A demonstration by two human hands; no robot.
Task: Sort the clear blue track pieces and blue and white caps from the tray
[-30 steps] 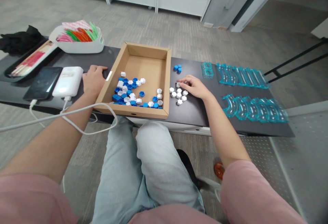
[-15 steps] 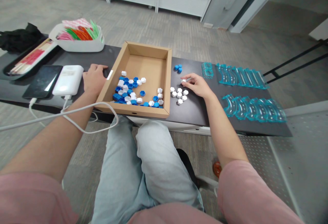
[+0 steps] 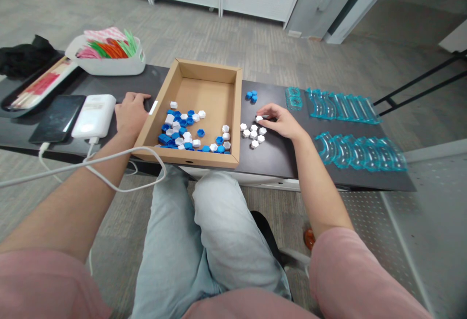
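A shallow cardboard box point(image 3: 204, 73) on the dark table holds several blue and white hexagonal caps point(image 3: 186, 132). My right hand point(image 3: 282, 122) rests on the table to the box's right, its thumb and fingers pinched on a white cap point(image 3: 259, 118) at the top of a small group of white caps point(image 3: 252, 135). A few blue caps point(image 3: 251, 97) lie farther back. My left hand point(image 3: 129, 110) lies curled on the table against the box's left wall, holding nothing that I can see.
Teal curved plastic pieces point(image 3: 343, 106) lie in two rows at the right. A phone point(image 3: 56, 118) and a white power bank point(image 3: 94, 116) with a cable sit at the left, behind them a white tub of coloured sticks point(image 3: 109, 51) and a tray point(image 3: 34, 85).
My right hand lifted from the white cap group, pinched one white cap and carried it to the group's far edge. The left hand has stayed put.
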